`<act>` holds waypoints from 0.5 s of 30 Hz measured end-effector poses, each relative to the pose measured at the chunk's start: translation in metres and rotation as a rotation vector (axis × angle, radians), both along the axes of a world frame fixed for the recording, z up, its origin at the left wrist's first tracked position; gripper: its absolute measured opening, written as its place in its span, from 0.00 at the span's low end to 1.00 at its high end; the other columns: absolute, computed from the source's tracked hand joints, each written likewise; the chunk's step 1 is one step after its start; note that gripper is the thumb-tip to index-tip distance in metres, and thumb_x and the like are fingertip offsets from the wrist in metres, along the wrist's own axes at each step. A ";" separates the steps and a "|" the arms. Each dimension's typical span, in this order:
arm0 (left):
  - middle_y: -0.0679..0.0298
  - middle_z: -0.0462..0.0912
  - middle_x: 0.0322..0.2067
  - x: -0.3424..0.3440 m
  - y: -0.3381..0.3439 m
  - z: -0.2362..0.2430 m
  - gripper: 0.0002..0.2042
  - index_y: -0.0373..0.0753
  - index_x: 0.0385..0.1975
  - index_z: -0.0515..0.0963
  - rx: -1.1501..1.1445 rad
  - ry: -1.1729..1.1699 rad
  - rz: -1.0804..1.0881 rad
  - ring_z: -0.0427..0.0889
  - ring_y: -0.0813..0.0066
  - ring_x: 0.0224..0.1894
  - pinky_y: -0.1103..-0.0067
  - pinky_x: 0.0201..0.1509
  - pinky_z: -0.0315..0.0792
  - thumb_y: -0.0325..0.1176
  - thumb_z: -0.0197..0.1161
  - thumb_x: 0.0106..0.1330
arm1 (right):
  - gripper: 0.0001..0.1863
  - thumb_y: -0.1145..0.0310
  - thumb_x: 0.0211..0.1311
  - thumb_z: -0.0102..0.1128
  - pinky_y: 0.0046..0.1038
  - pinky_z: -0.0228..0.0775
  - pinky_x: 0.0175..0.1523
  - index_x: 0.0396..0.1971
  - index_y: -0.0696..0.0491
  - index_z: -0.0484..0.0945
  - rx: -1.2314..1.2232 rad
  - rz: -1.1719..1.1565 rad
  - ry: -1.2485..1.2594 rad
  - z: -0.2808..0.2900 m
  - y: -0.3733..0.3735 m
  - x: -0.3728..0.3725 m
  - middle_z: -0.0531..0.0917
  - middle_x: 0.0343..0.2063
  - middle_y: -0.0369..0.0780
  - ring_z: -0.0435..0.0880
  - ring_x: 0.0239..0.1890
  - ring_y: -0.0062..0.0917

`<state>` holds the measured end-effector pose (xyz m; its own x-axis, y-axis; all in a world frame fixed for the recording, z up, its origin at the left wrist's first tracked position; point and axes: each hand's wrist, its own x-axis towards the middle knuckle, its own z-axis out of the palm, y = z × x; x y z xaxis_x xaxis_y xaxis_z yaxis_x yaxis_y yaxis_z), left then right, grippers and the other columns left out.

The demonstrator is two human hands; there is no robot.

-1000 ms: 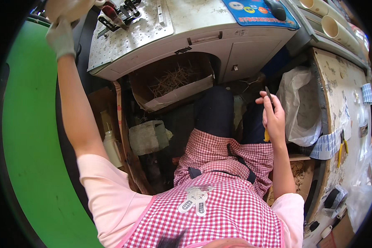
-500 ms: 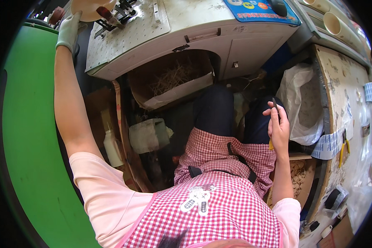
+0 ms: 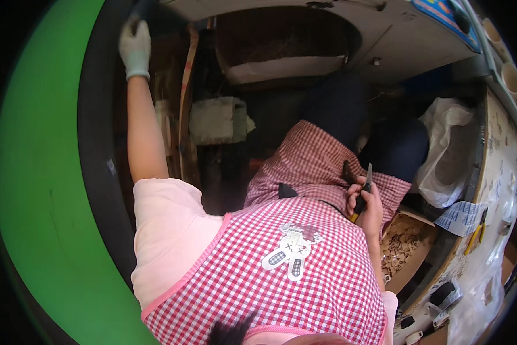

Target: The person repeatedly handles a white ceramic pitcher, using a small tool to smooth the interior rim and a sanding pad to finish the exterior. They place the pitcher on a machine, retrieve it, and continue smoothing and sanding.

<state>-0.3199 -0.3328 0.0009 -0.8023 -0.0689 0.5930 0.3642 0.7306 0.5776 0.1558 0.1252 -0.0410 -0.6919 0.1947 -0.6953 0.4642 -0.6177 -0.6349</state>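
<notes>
My left hand (image 3: 135,52), in a pale glove, is stretched out to the upper left beside the dark edge of the green surface (image 3: 45,172). Its fingertips blur into a dark area, so what they touch does not show. My right hand (image 3: 374,211), ungloved, is closed around a knife (image 3: 360,205) above my lap. The knife's pointed metal blade sticks up past the fingers, and its handle is black with a yellow part below. Under the hand lies my red-and-white checked apron (image 3: 321,149).
A white workbench (image 3: 379,34) spans the top, with an open box (image 3: 287,69) beneath. At right are a plastic bag (image 3: 445,155), a box of small tan pieces (image 3: 405,244) and yellow-handled pliers (image 3: 475,236) on a worn board. A white bottle (image 3: 163,123) stands at left.
My left hand has left the round tan piece on the bench and come down and right. My right hand, still holding the knife, has drawn closer to my body. The view has shifted downward.
</notes>
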 end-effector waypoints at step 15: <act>0.39 0.85 0.50 0.043 -0.187 -0.192 0.34 0.29 0.55 0.80 -0.744 -1.298 0.231 0.87 0.47 0.49 0.62 0.52 0.78 0.56 0.68 0.62 | 0.27 0.64 0.83 0.41 0.14 0.60 0.24 0.77 0.47 0.57 0.202 0.200 0.107 0.013 -0.011 -0.003 0.81 0.35 0.39 0.72 0.21 0.13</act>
<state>-0.2773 -0.5193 -0.1912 -0.7949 -0.2750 -0.5408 -0.2528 0.9604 -0.1168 0.1525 0.1141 -0.0280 -0.7979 0.1735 -0.5772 0.4876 -0.3770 -0.7874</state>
